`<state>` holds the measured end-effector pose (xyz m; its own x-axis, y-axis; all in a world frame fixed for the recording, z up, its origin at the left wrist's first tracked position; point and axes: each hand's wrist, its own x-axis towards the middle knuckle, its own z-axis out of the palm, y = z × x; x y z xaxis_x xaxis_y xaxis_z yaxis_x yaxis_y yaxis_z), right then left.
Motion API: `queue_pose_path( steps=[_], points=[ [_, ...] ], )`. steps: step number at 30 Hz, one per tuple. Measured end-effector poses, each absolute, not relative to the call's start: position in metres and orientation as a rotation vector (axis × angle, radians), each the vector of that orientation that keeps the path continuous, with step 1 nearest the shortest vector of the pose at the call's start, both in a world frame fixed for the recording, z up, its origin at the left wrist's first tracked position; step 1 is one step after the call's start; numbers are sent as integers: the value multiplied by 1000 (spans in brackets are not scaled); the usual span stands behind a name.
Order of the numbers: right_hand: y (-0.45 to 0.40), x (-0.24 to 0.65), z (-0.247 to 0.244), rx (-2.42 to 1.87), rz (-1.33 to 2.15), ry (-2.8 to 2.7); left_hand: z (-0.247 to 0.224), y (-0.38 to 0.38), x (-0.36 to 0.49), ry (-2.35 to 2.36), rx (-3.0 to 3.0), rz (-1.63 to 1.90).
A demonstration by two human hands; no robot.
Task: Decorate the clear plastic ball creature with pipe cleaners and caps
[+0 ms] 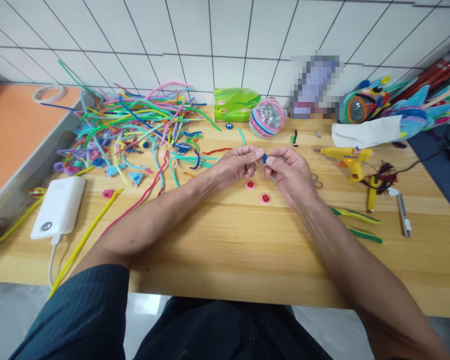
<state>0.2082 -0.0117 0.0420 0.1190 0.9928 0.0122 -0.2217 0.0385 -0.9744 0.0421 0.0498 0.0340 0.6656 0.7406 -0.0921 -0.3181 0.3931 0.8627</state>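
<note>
And here we are, both hands at the middle of the table (210, 240), fingertips almost meeting over one tiny prize: a small, deep-blue, fuzzy-looking piece (264, 158). The left hand (238, 164) comes in from one side, thumb and forefinger pinched at its left edge; the right hand (288, 171) has thumb and finger clamped on it from the other. Neither is nearer, folks: the piece sits right in the gap, to the right of the left fingertips, to the left of the right ones. Its long axis? What peeks out looks a touch longer pointing away from the body, but the fingers cover so much that I can't call it for certain.

The piece looks held above the wood, and just below it, on the person's side, lie two round red discs with pale pink rims, one (250, 184) beneath the left hand, the other (265, 198) closer to the body. Out beyond the right wrist, a pair of grey metal finger loops (317, 181) rests on the wood.
</note>
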Motion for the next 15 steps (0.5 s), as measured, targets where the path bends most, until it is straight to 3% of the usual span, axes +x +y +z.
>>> queue_pose_path(
  steps=[8, 15],
  points=[
    [-10, 207, 38, -1135, 1020, -1053, 33, 55, 41, 575, 1219, 756],
    [-6, 214, 38, -1166, 1106, -1060, 45, 58, 34, 588, 1479, 768]
  ],
)
